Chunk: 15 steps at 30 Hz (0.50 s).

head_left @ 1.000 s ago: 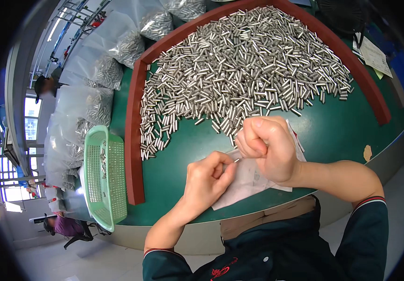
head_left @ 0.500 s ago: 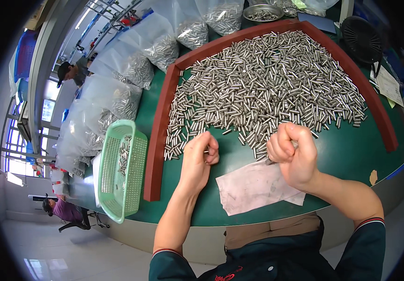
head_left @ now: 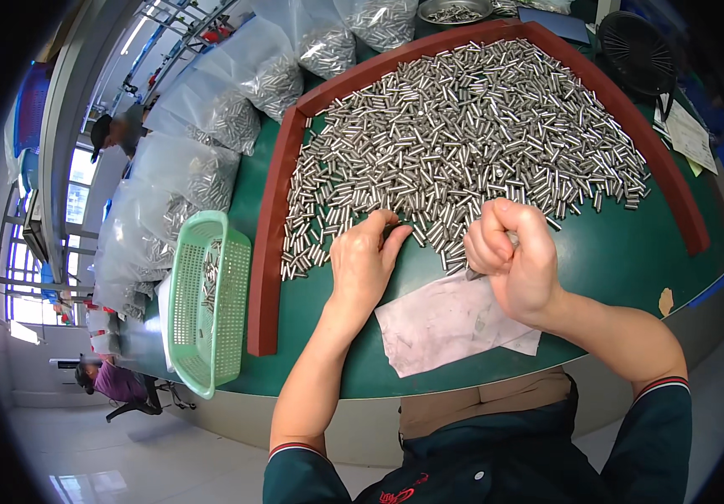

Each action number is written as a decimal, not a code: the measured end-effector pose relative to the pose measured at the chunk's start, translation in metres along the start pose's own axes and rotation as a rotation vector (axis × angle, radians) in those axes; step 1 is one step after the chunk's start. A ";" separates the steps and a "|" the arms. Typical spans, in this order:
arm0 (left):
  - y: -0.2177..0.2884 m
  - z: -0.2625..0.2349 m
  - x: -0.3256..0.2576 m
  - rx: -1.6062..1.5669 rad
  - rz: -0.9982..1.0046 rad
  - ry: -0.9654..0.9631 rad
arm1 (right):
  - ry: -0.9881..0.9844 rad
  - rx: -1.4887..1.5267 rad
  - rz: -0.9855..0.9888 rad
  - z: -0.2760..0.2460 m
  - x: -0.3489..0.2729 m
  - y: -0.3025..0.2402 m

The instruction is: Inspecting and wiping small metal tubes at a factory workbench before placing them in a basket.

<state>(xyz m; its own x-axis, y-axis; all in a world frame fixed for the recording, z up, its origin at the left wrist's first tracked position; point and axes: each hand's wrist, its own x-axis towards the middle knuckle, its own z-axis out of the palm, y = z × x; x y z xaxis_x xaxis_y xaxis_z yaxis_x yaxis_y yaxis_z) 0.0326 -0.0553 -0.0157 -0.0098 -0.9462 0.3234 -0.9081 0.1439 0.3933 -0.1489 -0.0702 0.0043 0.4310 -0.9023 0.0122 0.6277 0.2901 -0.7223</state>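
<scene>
A wide heap of short, shiny metal pins (head_left: pixel 463 143) lies on the green tabletop. At the heap's near edge is my left hand (head_left: pixel 364 262), back upward, with thumb and forefinger curled close together among the pins. Whatever sits between those fingertips is too small to make out. My right hand (head_left: pixel 515 262) is closed in a fist just right of it, above a pale pink cloth (head_left: pixel 429 332). A grey metal end, seemingly of a pin, pokes out below the little finger; the rest of what the fist holds is hidden. The cloth lies flat, smudged with grey marks.
A dark red wooden frame (head_left: pixel 266 252) borders the heap. Left of it stands a green plastic basket (head_left: pixel 236 328) with some pins inside. Clear bags of pins (head_left: pixel 270 80) line the far left, a metal bowl (head_left: pixel 454 12) and black fan (head_left: pixel 635 55) the back. Two people are in the background.
My left hand has moved forward to the heap's edge, its thumb and forefinger extending from a closed curl. My right fist stays closed near the cloth. The whole view has shifted slightly.
</scene>
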 end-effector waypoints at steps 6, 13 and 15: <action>0.003 -0.008 -0.003 -0.344 -0.172 -0.046 | 0.002 -0.028 -0.013 -0.001 0.000 -0.003; -0.013 -0.021 -0.013 -1.744 -0.647 -0.369 | 0.023 0.023 -0.007 0.000 0.001 -0.002; -0.011 -0.022 -0.013 -1.655 -0.643 -0.362 | 0.016 0.025 0.007 0.000 0.001 -0.002</action>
<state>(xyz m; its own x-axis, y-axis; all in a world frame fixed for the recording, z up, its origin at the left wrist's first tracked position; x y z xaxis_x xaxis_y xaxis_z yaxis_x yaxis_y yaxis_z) 0.0516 -0.0384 -0.0053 -0.1491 -0.9416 -0.3019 0.5008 -0.3352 0.7980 -0.1497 -0.0718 0.0059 0.4251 -0.9052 -0.0035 0.6408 0.3037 -0.7051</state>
